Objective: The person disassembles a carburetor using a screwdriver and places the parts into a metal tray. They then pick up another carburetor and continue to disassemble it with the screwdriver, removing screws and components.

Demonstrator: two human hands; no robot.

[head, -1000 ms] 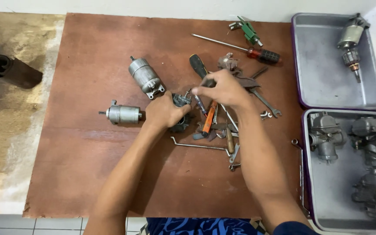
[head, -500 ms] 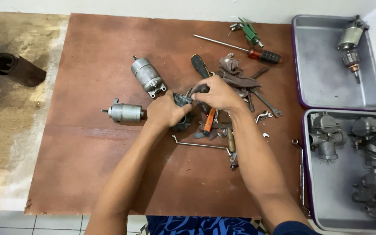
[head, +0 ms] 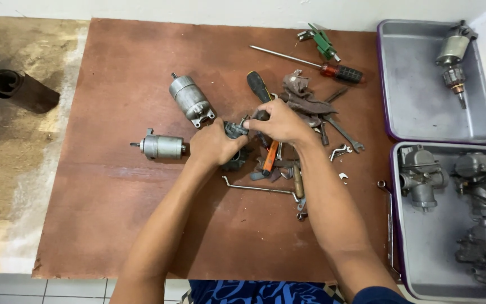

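Note:
My left hand (head: 216,147) grips a small dark metal engine part (head: 235,130) near the middle of a brown board (head: 113,214). My right hand (head: 279,123) is closed on a black-handled tool (head: 261,115) whose end meets that part. Just under the hands lies an orange-handled screwdriver (head: 270,156) among a heap of wrenches and pliers (head: 310,107). Most of the gripped part is hidden by my fingers.
Two grey starter motors (head: 189,101) (head: 161,147) lie left of the hands. A red-handled screwdriver (head: 341,72) and a green tool (head: 323,40) lie at the back. At the right, one metal tray (head: 417,121) holds an armature (head: 454,56), another (head: 423,247) several carburettors. A dark tube (head: 21,90) lies far left.
Both hands stay on the small part near the board's middle. The right hand has shifted its grip slightly on the black-handled tool. Nothing else on the board moved.

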